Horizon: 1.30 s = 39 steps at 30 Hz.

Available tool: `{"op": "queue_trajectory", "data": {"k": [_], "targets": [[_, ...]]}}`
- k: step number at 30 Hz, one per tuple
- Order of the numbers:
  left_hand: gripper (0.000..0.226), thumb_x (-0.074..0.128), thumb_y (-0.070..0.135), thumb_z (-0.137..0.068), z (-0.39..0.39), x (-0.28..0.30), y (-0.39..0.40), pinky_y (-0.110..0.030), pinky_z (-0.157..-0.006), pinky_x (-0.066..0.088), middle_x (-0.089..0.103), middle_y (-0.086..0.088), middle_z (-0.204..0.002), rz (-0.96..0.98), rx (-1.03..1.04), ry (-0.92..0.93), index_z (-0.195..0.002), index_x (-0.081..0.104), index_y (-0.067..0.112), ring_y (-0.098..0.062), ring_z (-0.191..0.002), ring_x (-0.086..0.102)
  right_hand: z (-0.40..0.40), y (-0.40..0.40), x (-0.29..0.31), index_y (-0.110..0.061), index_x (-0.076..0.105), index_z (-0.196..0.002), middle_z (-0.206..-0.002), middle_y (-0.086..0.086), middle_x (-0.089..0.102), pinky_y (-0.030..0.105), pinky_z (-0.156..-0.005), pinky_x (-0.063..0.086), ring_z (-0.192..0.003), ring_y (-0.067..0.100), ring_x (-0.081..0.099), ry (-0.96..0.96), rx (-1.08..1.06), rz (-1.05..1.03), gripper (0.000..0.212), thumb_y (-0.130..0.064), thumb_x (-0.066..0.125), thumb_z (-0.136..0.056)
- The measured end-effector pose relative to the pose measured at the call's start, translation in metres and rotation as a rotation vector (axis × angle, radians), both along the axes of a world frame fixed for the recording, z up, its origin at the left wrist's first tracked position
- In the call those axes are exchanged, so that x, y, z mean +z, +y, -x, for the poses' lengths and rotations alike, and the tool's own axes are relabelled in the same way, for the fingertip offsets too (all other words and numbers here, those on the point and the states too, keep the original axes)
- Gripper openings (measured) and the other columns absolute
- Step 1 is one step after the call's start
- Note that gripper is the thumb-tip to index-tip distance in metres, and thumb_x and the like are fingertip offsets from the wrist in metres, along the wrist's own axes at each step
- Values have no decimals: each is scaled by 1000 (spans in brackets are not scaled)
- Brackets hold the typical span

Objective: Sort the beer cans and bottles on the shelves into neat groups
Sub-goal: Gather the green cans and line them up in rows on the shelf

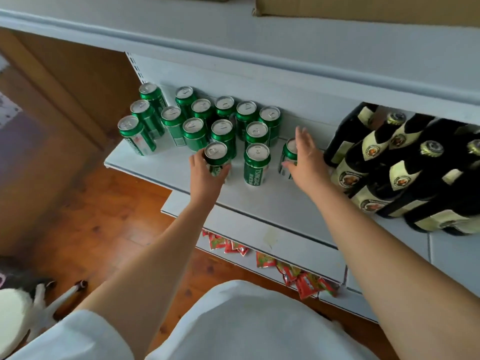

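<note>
Several green beer cans (197, 118) stand in loose rows on a pale shelf (275, 203). My left hand (205, 175) is wrapped around the front can (216, 154) of the group. My right hand (306, 157) rests against another green can (288, 157) at the right end, fingers spread and not closed around it. Between the two hands stands a single can (256, 163). Dark beer bottles (405, 165) with cream labels are clustered at the right side of the shelf.
A lower shelf (259, 237) juts out below, with red snack packets (298, 274) hanging under it. An upper shelf (285, 42) carries a cardboard box (363, 9). Wooden floor (109, 216) lies to the left, and a stool (15, 307) stands at bottom left.
</note>
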<state>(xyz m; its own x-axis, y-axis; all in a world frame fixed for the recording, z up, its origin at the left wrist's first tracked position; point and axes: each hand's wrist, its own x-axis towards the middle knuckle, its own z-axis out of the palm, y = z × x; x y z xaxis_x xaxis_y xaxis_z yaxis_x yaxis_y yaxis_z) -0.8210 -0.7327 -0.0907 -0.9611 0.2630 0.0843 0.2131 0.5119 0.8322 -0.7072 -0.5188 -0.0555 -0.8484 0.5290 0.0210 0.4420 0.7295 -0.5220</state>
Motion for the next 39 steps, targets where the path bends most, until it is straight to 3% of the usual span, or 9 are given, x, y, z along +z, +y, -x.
{"op": "queue_trajectory", "data": {"k": [3, 6, 10, 12, 16, 19, 24, 30, 39], "targets": [[74, 78, 26, -82, 11, -8, 3, -37, -110, 41, 46, -9, -134, 28, -50, 16, -141, 39, 8, -25, -126, 48, -29, -26, 19, -13, 13, -157, -162, 15, 14, 40, -113, 32, -146, 34, 21, 84, -25, -111, 81, -29, 62, -94], [99, 82, 22, -78, -2, -1, 4, -40, -119, 25, 28, -18, -151, 127, -52, 46, -153, 19, 8, -34, -140, 31, -86, -48, 34, -6, 39, -147, -144, 14, 45, 32, -106, 42, -131, 27, 44, 320, -9, -217, 55, -21, 57, -96], [56, 53, 22, -89, -59, 41, 12, -37, -117, 28, 37, -18, -142, -66, 22, 377, -135, 32, 45, -33, -134, 37, -174, -43, 37, -7, 64, -115, -109, 5, 62, 28, -82, 52, -100, 19, 60, 544, -325, -248, 27, -6, 52, -90], [49, 45, 16, -87, -109, 66, 39, -35, -111, 34, 45, -13, -126, -165, -215, 528, -124, 37, 48, -29, -122, 44, -210, -28, 34, -10, 63, -108, -102, 2, 61, 28, -73, 52, -93, 17, 60, 577, -533, -234, 22, -6, 52, -89], [26, 49, 4, -87, -224, 80, 123, -24, -94, 38, 53, -17, -113, -165, -817, 680, -111, 58, 2, -31, -105, 53, -283, 23, 30, -14, 58, -115, -110, 1, 56, 31, -73, 52, -98, 20, 57, 538, -846, -250, 27, -8, 53, -90], [29, 49, 10, -90, -285, 71, 180, -24, -86, 44, 51, -7, -120, -68, -1049, 606, -119, 55, 7, -25, -107, 55, -332, 71, 27, -14, 56, -123, -122, 3, 52, 27, -76, 49, -109, 21, 55, 472, -910, -293, 35, -7, 56, -89], [39, 54, 1, -91, -361, 53, 264, -29, -94, 45, 49, -4, -126, 8, -995, 334, -129, 53, 8, -22, -113, 54, -382, 186, 40, -8, 57, -127, -125, 12, 54, 27, -81, 44, -110, 27, 56, 371, -785, -325, 39, -1, 55, -88], [44, 46, -1, -90, -416, 35, 324, -28, -87, 49, 52, -3, -124, 70, -753, 138, -131, 55, 12, -13, -106, 59, -345, 301, 75, -11, 56, -128, -125, 9, 60, 31, -86, 45, -112, 26, 59, 133, -287, -235, 35, -21, 58, -95], [44, 47, -3, -88, -437, 39, 327, -38, -86, 56, 52, -1, -123, 95, -565, 37, -126, 58, 17, -13, -109, 62, -280, 326, 34, -17, 53, -112, -105, 9, 61, 35, -78, 50, -94, 26, 60, -144, -31, -128, 33, -22, 65, -82]]}}
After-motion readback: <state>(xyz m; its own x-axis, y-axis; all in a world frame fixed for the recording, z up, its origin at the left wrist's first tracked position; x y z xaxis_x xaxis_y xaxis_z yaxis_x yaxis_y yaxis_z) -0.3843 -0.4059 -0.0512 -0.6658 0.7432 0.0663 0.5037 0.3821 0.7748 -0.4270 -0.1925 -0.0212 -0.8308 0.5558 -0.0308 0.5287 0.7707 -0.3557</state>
